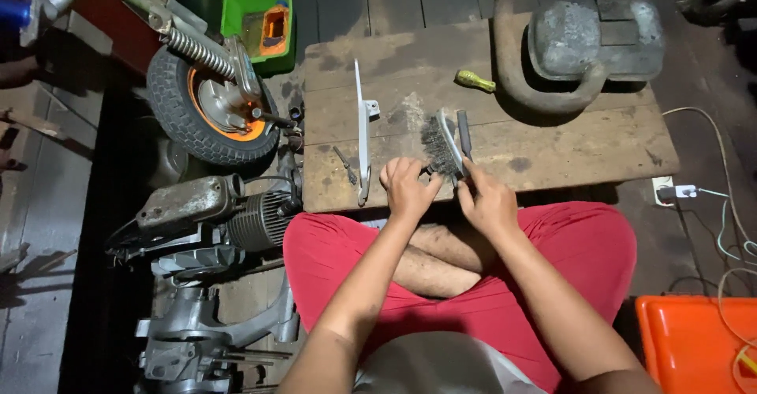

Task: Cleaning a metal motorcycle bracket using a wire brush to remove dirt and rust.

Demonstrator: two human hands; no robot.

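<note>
While a small wheel [211, 108] is seen at ten o'clock, a white metal bar [362, 126] lies on the bench [552, 145]; the wire brush [443, 148], at twelve o'clock, is gripped by the closed left hand [406, 187] and closed right hand [486, 202].

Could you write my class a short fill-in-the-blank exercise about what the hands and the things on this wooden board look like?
1. Both hands, the left hand and the right hand, meet at a wire ____ on the board.
2. The person's shorts are ____ in colour.
3. Beside the board stands a small wheel with an ____ hub.
4. Behind the wheel sits a ____ plastic tray.

Missing words: brush; red; orange; green
</note>
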